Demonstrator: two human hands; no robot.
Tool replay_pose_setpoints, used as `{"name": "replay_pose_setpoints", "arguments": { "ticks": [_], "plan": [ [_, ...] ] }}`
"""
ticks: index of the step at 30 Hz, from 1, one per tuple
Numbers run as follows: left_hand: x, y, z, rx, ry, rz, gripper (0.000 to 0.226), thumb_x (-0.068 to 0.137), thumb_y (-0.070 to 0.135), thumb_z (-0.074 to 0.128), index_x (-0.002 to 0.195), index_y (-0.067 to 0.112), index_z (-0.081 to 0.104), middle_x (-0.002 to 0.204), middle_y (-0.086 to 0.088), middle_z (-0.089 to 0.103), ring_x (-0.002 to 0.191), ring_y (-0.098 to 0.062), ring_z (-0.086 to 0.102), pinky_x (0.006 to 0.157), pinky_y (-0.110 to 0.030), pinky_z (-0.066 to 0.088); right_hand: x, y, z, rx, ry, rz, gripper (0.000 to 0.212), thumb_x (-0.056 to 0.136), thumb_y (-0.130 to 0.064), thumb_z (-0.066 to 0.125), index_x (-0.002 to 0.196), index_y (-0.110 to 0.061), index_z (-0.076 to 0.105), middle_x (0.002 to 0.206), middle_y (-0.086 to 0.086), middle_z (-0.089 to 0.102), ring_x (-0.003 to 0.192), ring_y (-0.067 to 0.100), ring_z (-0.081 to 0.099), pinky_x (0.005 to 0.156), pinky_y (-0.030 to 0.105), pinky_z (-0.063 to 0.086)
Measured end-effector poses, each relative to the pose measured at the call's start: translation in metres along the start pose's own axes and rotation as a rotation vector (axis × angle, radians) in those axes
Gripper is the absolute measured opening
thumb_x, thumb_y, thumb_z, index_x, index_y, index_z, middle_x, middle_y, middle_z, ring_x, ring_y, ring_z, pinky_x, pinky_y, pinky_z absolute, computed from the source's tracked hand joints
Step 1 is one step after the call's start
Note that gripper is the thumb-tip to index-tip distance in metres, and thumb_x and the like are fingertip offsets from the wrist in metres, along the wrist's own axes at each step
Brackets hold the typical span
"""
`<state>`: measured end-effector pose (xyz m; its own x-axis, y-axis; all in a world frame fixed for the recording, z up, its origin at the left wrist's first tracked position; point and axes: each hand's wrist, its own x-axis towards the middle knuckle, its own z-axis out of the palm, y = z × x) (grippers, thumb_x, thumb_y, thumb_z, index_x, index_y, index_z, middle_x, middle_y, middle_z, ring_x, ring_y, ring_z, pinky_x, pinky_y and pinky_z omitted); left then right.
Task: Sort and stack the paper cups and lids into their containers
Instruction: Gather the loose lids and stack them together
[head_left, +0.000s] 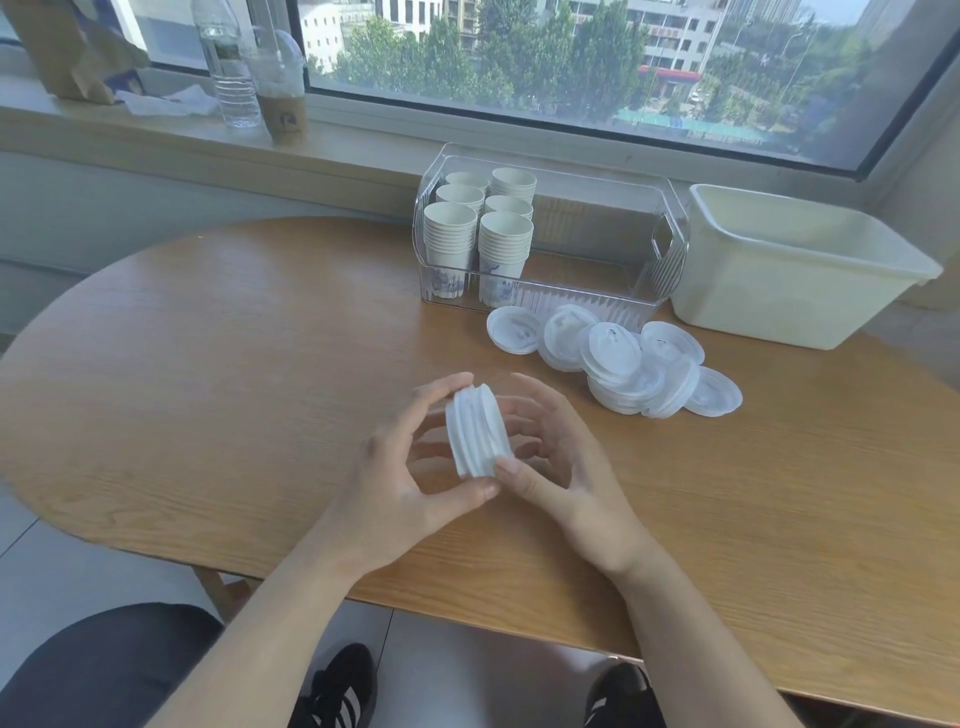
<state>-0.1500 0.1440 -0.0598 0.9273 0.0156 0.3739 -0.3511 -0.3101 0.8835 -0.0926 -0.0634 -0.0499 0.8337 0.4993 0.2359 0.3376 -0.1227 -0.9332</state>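
- Wooden surface (234, 395), rounded at its left end, set against a window sill, carrying everything below.
- Cream plastic tub (789, 270) at the far right of the surface, open top, nothing visible inside.
- Clear plastic bin (670, 244) just left of the tub, its right half bare, its left half filled.
- Stacks of paper cups (478, 228) standing upright in the left part of the clear bin, six stacks in two rows, blue print on the lowest cups.
- Loose heap of lids (613, 353) lying on the surface just in front of the clear bin, overlapping one another, some flat and some tilted.
- Left hand (410, 467) and right hand (561, 462) held together over the middle of the surface, fingers curled, gripping from either side.
- Nested stack of lids (475, 431) pinched between both hands, turned on edge, thumbs meeting under its lower rim, fingertips at its upper rim.
- On the sill at far left: clear water bottle (228, 67), lidded drink cup (278, 88) beside it, crumpled brown paper bag (67, 47).
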Motion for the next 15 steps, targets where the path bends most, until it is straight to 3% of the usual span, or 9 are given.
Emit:
{"name": "replay_pose_setpoints", "arguments": {
  "ticks": [7,15],
  "plan": [
    [-0.0008,-0.0001,0.0016,-0.006,-0.033,0.014,0.090,0.077,0.033,0.094,0.154,0.042,0.047,0.145,0.012,0.062,0.136,-0.017,0.059,0.099,-0.026,0.057,-0.0002,0.0023,-0.0020,0.091,-0.065,0.002,0.073,0.091,-0.027,0.078,0.154,-0.031,0.042,0.145,0.005,0.059,0.134,0.031,0.059,0.109,0.055,0.050],
    [0.0029,0.0005,0.0027,0.043,-0.058,0.041,0.088,0.076,0.043,0.092,0.153,0.043,0.048,0.149,0.014,0.056,0.136,-0.018,0.057,0.104,-0.050,0.056,0.0008,0.0015,-0.0011,0.137,-0.059,0.021,0.070,0.089,-0.026,0.080,0.151,-0.028,0.047,0.137,0.006,0.062,0.129,0.032,0.063,0.109,0.056,0.051]
  ]
}}
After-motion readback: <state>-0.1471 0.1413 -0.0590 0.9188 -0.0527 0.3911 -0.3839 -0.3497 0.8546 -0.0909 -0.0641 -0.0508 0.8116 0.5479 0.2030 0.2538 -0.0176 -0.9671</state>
